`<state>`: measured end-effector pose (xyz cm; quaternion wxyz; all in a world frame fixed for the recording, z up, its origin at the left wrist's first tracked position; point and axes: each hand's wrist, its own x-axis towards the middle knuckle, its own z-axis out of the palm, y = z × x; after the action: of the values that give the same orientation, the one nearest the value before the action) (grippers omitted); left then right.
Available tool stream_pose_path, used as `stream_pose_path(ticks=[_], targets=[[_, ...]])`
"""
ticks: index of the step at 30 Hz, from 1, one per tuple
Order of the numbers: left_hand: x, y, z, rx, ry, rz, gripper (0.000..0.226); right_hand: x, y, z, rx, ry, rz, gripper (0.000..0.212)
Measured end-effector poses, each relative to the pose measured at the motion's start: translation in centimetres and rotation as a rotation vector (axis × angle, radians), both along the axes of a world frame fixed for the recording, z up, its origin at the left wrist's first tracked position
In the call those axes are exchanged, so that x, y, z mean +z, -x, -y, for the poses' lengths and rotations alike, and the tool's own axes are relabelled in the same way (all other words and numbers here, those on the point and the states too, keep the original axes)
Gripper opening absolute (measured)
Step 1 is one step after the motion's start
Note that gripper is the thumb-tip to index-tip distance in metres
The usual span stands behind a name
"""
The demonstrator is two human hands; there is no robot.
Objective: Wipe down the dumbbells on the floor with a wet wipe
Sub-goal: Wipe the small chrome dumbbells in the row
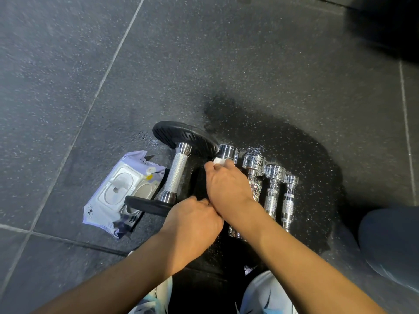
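A large dumbbell (179, 168) with black rubber plates and a chrome handle lies on the dark floor. To its right, several small chrome dumbbells lie side by side: the nearest one (229, 151), then others (254, 162), (274, 175), (290, 184). My right hand (226, 184) pinches a white wet wipe (218, 160) against the far head of the nearest chrome dumbbell and hides its handle. My left hand (192, 220) sits at that dumbbell's near part. Its fingers curl down onto the dumbbell under my right wrist and are mostly hidden.
A lilac wet wipe pack (118, 191) with its lid flipped open lies left of the large dumbbell, partly under its near plate. The floor around the chrome dumbbells is dark and wet. A grey-clad knee (390, 245) is at right, and a dark object (385, 30) at the top right.
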<state>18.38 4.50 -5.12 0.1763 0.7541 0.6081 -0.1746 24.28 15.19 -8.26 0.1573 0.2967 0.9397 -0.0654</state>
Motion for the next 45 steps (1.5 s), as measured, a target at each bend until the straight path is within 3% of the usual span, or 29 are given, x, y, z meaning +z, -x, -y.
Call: stream_pose_path(ticks=[2, 4, 7, 10, 13, 15, 21, 26, 28, 30, 33, 37, 39, 41, 45], targets=[[-0.1, 0.0, 0.0, -0.007, -0.008, 0.006, 0.026, 0.3, 0.0, 0.0, 0.009, 0.002, -0.037, 0.042], [-0.3, 0.0, -0.1, -0.006, -0.016, 0.024, 0.031, 0.3, -1.2, 0.1, -0.125, 0.077, -0.220, 0.042], [-0.8, -0.1, 0.0, 0.008, -0.046, 0.042, 0.041, -0.3, -4.1, 0.4, -0.506, 0.412, -0.547, 0.044], [-1.0, -0.2, 0.0, 0.002, -0.050, 0.046, 0.043, -1.2, -5.2, 1.2, -0.785, 0.766, -0.728, 0.048], [-1.0, -0.1, -0.1, 0.004, -0.054, 0.044, 0.051, -1.1, -4.9, 1.0, -0.971, 0.956, -0.858, 0.046], [-1.1, -0.1, -0.1, 0.006, -0.047, 0.038, 0.051, -0.9, -5.3, 0.8, -0.862, 0.870, -0.780, 0.047], [-1.2, -0.1, -0.1, 0.009, -0.026, 0.038, 0.050, 0.5, -2.8, -0.9, -0.196, 0.165, -0.268, 0.044], [-0.5, -0.1, 0.0, -0.023, -0.004, 0.005, 0.041, 1.2, -0.7, -0.5, -0.054, 0.081, -0.087, 0.044], [-0.4, 0.0, -0.1, -0.019, -0.008, 0.007, 0.043, 1.0, -1.1, -0.6, -0.086, 0.122, -0.139, 0.043], [-0.7, 0.0, -0.2, 0.000, -0.018, 0.019, 0.050, 0.5, -2.7, -1.3, -0.264, 0.278, -0.323, 0.041], [-0.8, -0.2, -0.1, 0.003, -0.014, 0.022, 0.056, -0.5, -5.2, -1.1, -0.684, 0.664, -0.653, 0.035], [-0.8, -0.2, -0.2, -0.016, -0.017, 0.016, 0.057, -0.4, -5.1, 0.1, -1.090, 1.206, -0.901, 0.041], [-1.0, -0.1, -0.1, -0.009, -0.015, 0.018, 0.058, -0.1, -5.0, 0.3, -1.040, 1.140, -0.866, 0.041], [-1.1, 0.0, 0.0, -0.004, -0.024, 0.019, 0.057, -0.2, -5.3, 0.7, -0.878, 0.936, -0.730, 0.043], [-0.9, -0.1, 0.0, 0.004, -0.032, 0.028, 0.055, -0.2, -6.5, 1.0, -0.611, 0.679, -0.548, 0.029]])
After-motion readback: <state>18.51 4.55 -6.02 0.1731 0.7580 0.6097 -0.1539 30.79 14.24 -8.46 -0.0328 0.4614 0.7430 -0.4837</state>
